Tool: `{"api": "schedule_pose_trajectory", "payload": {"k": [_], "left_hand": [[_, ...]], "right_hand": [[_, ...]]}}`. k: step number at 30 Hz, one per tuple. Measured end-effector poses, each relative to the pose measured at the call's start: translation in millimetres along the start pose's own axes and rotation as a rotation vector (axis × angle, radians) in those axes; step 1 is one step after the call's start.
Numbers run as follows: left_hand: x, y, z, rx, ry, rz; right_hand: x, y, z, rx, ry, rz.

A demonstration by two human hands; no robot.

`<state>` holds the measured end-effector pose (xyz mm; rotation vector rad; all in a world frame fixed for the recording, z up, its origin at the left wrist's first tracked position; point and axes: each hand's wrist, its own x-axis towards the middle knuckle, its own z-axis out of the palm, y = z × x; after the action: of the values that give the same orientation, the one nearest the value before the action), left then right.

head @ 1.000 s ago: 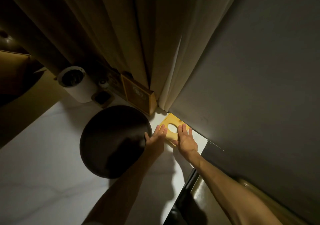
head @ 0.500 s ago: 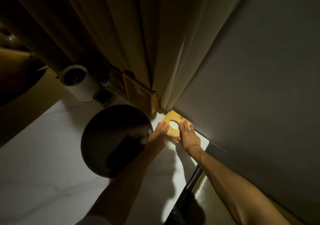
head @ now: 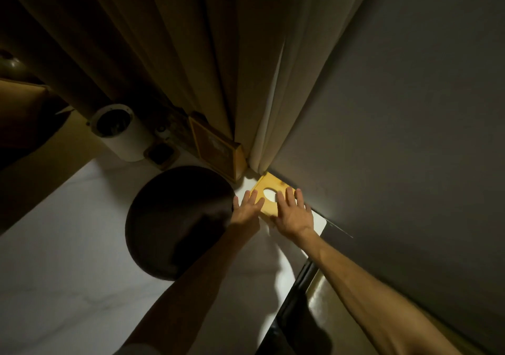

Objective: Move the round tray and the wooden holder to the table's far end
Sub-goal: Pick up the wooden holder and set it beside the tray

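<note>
My right hand (head: 293, 212) lies flat, fingers spread, on the holder (head: 269, 200); it grips nothing. My left hand (head: 246, 210) is also open and flat, its fingertips on the holder's left edge, its side touching the tray (head: 177, 220). The holder sits in the far corner of the table (head: 68, 259), against the wall (head: 396, 136) and near the curtain (head: 218, 67). It looks to me thin, stiff and light, so pushing with flat palms should work. The tray is wide, maybe heavier; I would take it at the rim.
</note>
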<state>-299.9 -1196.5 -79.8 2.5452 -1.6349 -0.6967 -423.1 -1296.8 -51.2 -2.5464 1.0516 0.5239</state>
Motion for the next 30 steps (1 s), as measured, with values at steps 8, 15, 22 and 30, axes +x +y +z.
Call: {"api": "schedule_pose_trajectory", "payload": {"k": [8,15,22,30], "left_hand": [[-31,-21,17,0.074,0.140,0.164],[-19,-29,22,0.108,0.086,0.166],[6,-32,23,0.089,-0.007,0.245],[10,-31,22,0.158,-0.019,0.200]], "right_hand": [[-50,10,22,-0.115,-0.052,-0.069],[-44,7,19,-0.186,-0.072,-0.046],[-37,14,18,-0.195,-0.081,-0.009],[-35,14,15,-0.180,-0.142,-0.007]]}}
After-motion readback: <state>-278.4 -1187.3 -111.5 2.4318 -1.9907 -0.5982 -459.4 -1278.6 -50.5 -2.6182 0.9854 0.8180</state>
